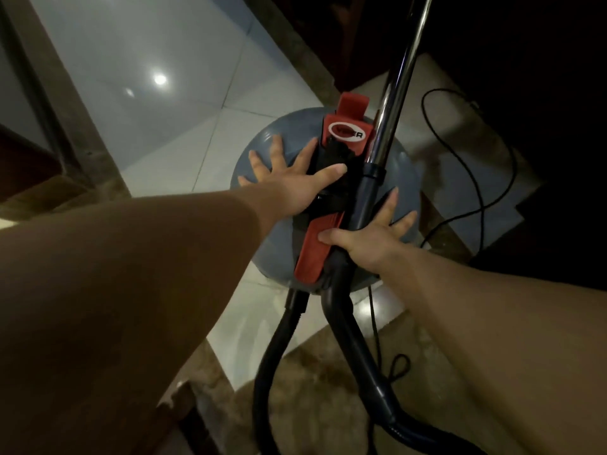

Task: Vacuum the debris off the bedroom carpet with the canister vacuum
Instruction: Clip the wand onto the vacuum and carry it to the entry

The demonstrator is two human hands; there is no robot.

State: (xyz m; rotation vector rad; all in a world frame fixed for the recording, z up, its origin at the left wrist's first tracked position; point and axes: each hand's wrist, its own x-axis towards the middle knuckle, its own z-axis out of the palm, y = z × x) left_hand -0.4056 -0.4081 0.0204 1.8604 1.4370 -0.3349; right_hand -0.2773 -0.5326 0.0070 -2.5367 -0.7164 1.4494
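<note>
While both hands lie on top of the canister vacuum [279, 244], I judge the task to be at its setting-up step, with no cleaning begun. The machine stands on the tiled floor [184, 159], near the edge where the pale tiles meet a brownish patch that I take for the carpet [312, 389].

My left hand [282, 188] rests flat on the grey-blue lid, its fingers [259, 167] spread wide and its thumb laid across the dark middle of the red handle [315, 254]. My right hand [371, 239] lies on the lid's other side, fingers [389, 208] also splayed and straight, thumb on the handle's near end. Neither hand grips anything. The chrome wand [400, 87] rises upright between them, just beside the handle, and the black hose [272, 356] loops down towards me over the carpet. A power cord [473, 178] trails loose on the floor towards the far right.

To me it looks like steadying or pressing the lid. I cannot see a switch, and I cannot tell whether the motor runs. The next move, as I see it, calls for closing one hand round the wand and bringing its nozzle, which is out of view, down onto the carpet. I would watch the cord and hose, since either could snag the canister as it rolls.
</note>
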